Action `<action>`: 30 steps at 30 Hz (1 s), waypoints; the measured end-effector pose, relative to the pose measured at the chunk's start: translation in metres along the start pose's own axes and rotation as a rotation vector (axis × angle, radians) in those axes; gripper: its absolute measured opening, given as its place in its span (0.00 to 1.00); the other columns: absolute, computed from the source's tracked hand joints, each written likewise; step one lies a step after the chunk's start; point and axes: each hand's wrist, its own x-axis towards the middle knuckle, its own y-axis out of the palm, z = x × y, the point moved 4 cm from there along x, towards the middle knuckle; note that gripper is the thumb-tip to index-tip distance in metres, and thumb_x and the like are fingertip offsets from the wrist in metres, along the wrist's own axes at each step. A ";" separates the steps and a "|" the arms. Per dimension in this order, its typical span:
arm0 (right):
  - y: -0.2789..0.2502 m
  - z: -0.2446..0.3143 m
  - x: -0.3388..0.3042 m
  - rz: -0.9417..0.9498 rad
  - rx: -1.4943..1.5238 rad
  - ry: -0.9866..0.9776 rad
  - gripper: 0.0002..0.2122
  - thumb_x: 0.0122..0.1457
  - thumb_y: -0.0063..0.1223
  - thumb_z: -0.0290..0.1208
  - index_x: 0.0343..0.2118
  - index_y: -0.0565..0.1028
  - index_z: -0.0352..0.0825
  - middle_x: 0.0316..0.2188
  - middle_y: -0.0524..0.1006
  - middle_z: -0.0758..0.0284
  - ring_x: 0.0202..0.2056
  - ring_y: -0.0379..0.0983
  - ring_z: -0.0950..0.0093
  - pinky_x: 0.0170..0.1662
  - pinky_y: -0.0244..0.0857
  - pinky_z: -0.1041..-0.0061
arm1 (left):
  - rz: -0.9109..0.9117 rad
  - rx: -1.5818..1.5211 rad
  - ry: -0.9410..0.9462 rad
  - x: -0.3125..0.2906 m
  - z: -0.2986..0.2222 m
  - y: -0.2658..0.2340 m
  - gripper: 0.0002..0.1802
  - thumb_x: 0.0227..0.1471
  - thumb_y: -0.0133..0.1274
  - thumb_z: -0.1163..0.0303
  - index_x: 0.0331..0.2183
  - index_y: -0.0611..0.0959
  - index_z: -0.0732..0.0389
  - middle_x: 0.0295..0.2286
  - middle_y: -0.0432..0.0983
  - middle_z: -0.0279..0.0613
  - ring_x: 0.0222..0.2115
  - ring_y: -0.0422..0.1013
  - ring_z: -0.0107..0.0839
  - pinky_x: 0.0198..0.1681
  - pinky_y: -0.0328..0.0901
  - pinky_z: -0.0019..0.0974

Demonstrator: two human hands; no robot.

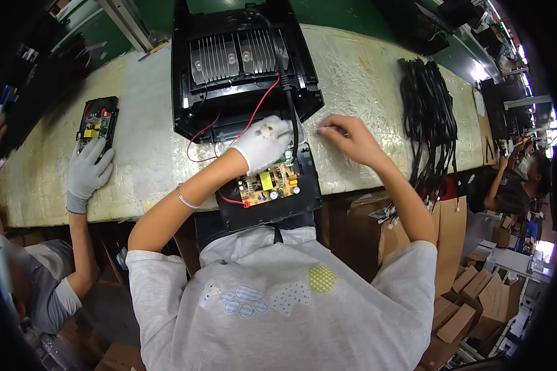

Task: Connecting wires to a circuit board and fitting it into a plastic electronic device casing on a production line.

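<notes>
My left hand [265,146], in a white glove with a stained back, is closed on a black power cord [288,93] where it runs down between a black housing [185,105] and a black panel [266,214]. To the right of the cord, my bare right hand [351,137] pinches the end of a thin white cable tie, mostly hidden by the fingers. Below my left hand, a tan circuit board [269,185] sits on the panel, which rests at the table's near edge. Red wires [261,102] link the board area to the housing, which carries finned metal heat sinks [213,57].
Loose white cable ties [353,80] lie scattered on the table [145,179]. A bundle of black cords [430,117] hangs over its near edge at right. On the left, a co-worker's gloved hand [90,167] touches another board on a black panel [99,117]. Cardboard boxes [476,290] stand at lower right.
</notes>
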 end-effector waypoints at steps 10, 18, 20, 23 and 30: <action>0.013 0.039 -0.011 -0.014 0.052 -0.191 0.06 0.59 0.50 0.25 0.37 0.75 0.30 0.24 0.74 0.68 0.25 0.70 0.75 0.28 0.63 0.77 | -0.205 -0.068 -0.213 -0.001 -0.009 -0.020 0.06 0.45 0.49 0.74 0.20 0.79 0.60 0.27 0.72 0.40 0.34 0.69 0.38 0.39 0.66 0.37; 0.014 0.055 -0.021 -0.302 -0.432 -0.441 0.04 0.52 0.57 0.20 0.30 0.72 0.31 0.24 0.73 0.60 0.28 0.73 0.60 0.30 0.66 0.67 | -0.155 0.013 -0.171 0.003 -0.007 -0.015 0.06 0.48 0.50 0.71 0.22 0.75 0.60 0.25 0.69 0.40 0.32 0.68 0.38 0.39 0.65 0.35; 0.011 0.059 -0.022 -0.299 -0.390 -0.430 0.05 0.51 0.57 0.19 0.30 0.72 0.30 0.27 0.72 0.60 0.29 0.73 0.60 0.31 0.67 0.67 | -0.245 -0.123 -0.241 0.003 -0.006 -0.022 0.07 0.50 0.50 0.70 0.23 0.75 0.61 0.25 0.68 0.41 0.32 0.68 0.41 0.39 0.65 0.37; 0.015 0.068 -0.025 -0.351 -0.409 -0.535 0.06 0.49 0.58 0.19 0.30 0.72 0.29 0.36 0.75 0.59 0.31 0.74 0.62 0.33 0.68 0.68 | -0.341 -0.150 -0.222 0.000 -0.010 -0.027 0.07 0.51 0.49 0.71 0.24 0.74 0.63 0.27 0.68 0.45 0.33 0.67 0.43 0.41 0.64 0.38; 0.035 0.079 -0.022 -0.252 -0.771 -0.933 0.08 0.45 0.54 0.23 0.31 0.74 0.30 0.52 0.71 0.57 0.34 0.72 0.69 0.36 0.69 0.72 | -0.350 0.099 0.004 -0.016 -0.015 -0.043 0.05 0.50 0.50 0.73 0.29 0.76 0.65 0.32 0.70 0.48 0.38 0.67 0.45 0.45 0.64 0.39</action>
